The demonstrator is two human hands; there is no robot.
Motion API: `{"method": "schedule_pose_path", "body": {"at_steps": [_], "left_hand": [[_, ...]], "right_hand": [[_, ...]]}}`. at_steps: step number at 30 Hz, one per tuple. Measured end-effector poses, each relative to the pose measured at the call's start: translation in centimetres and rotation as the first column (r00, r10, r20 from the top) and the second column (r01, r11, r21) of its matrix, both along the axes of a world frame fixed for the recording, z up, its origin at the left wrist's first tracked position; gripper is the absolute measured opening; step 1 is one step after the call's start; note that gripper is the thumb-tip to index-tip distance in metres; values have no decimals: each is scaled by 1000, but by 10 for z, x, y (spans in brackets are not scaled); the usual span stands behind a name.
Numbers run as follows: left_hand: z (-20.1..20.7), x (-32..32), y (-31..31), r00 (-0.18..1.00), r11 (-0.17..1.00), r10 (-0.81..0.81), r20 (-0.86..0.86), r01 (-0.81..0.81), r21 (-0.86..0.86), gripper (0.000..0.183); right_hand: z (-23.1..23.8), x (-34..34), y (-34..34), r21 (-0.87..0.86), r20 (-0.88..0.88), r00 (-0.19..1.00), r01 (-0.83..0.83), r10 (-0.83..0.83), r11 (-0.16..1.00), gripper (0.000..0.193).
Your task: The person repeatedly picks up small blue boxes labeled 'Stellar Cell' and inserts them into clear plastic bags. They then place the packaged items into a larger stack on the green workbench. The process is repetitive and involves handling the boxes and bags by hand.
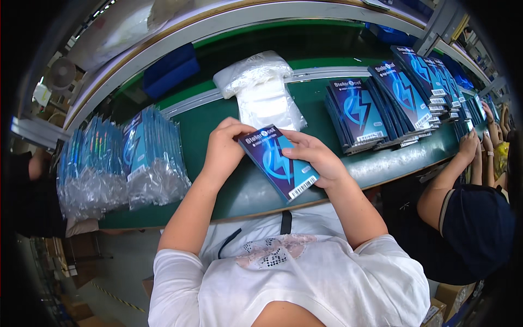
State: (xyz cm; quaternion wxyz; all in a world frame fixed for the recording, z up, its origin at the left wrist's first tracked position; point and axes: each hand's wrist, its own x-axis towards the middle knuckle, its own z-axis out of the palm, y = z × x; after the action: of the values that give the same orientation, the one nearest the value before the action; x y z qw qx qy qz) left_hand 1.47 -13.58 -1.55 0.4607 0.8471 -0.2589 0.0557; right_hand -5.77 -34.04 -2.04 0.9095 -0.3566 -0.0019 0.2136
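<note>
Between my hands is a flat blue box [278, 163] with a lightning-bolt picture and a barcode strip along its lower edge. My left hand [227, 143] pinches its upper left corner. On the right side, my right hand [316, 155] grips it with the thumb lying on the front face. Just beyond the box lies a stack of clear plastic bags [264, 103] on the green table; the box and fingers are close to its near end. Whether a bag is around the held box I cannot tell.
Bagged blue boxes [92, 158] stand in rows at the left. Several stacks of unbagged boxes [357, 117] lean along the right. A blue bin [171, 68] sits behind the metal rail. A co-worker's arm [449, 169] reaches in at the far right.
</note>
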Motion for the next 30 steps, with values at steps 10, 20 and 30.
{"method": "schedule_pose_path", "body": {"at_steps": [10,20,30], "left_hand": [[22,-9,7,988,996,-46,-149,33,-84,19],[31,-22,5,985,985,-174,10,174,9,29],[19,-50,-14,773,680,-288,-565,-251,-689,33]], "right_hand": [[12,-8,7,-360,6,974,212,-224,909,56],[12,-12,8,-423,92,941,334,-326,842,36],[21,-34,39,-292,214,822,570,-528,768,10]]}}
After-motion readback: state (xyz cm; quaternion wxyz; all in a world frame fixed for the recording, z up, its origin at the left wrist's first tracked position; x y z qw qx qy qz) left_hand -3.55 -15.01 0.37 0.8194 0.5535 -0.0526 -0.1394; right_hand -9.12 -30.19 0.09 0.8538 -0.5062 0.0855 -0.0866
